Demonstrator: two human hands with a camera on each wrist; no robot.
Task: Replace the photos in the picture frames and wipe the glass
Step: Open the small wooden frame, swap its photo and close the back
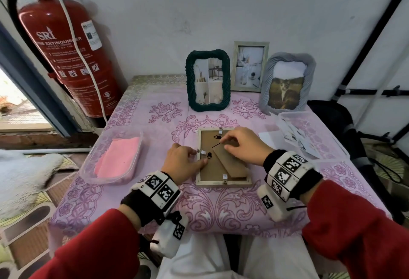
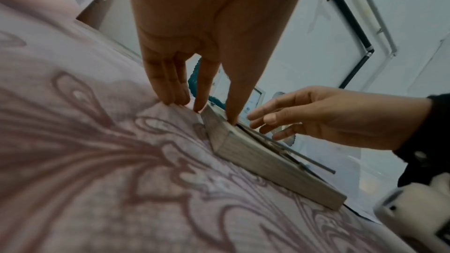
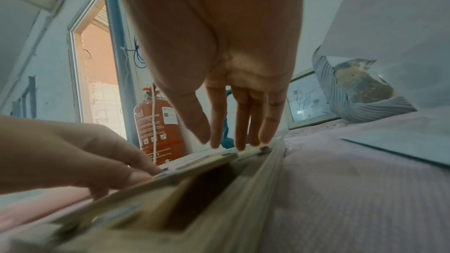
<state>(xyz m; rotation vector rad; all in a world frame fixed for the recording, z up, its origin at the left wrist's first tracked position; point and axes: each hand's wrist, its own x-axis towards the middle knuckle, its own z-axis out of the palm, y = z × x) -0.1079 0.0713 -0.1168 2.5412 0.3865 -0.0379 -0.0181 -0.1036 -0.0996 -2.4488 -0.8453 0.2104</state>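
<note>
The wooden picture frame (image 1: 223, 157) lies face down in the middle of the tabletop (image 1: 155, 201), so its back can be opened. The left hand (image 1: 182, 162) presses its edge with straight, open fingers to keep it from sliding. The right hand (image 1: 242, 145) reaches over the backboard (image 1: 212, 166), fingers loose, gripping nothing.

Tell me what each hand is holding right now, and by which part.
Neither lifts anything. The left hand steadies the face-down frame at its left edge, fingers by the side clip. The right hand rests fingertips on the backing board.
</note>
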